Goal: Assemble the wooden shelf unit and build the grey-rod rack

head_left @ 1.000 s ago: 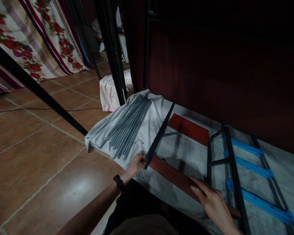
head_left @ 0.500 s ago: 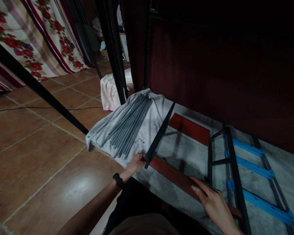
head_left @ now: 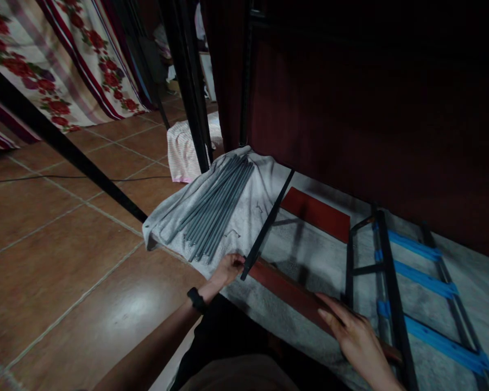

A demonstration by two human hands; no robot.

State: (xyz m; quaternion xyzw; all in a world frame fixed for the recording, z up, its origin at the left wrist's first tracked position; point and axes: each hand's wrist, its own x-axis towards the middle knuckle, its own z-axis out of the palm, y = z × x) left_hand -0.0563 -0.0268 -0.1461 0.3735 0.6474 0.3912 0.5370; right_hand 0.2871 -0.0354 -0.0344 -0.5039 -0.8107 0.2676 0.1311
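My left hand (head_left: 229,270), a black band on its wrist, is pinched closed against the near end of a black bar (head_left: 269,220). What its fingertips hold, if anything, is too small to make out. My right hand (head_left: 353,332) wraps over a long reddish-brown board (head_left: 291,290), thumb on the near side and fingers over the far edge. The board stretches from the bar's near end to a black frame (head_left: 393,293) on the right. Farther back, a second reddish-brown board (head_left: 318,213) reaches from beside the bar toward the frame.
Thin grey rods (head_left: 218,209) lie bundled on a grey cloth (head_left: 264,179). Blue crosspieces (head_left: 426,279) span the frame at right. A slanted black pole (head_left: 73,149) crosses the left side above the tiled floor (head_left: 44,228). A dark red panel (head_left: 350,119) rises behind.
The black bar has turned slightly, now showing a narrower face, and its far end sits a little farther right. My left fingers have shifted slightly at its near end; my right hand stays put.
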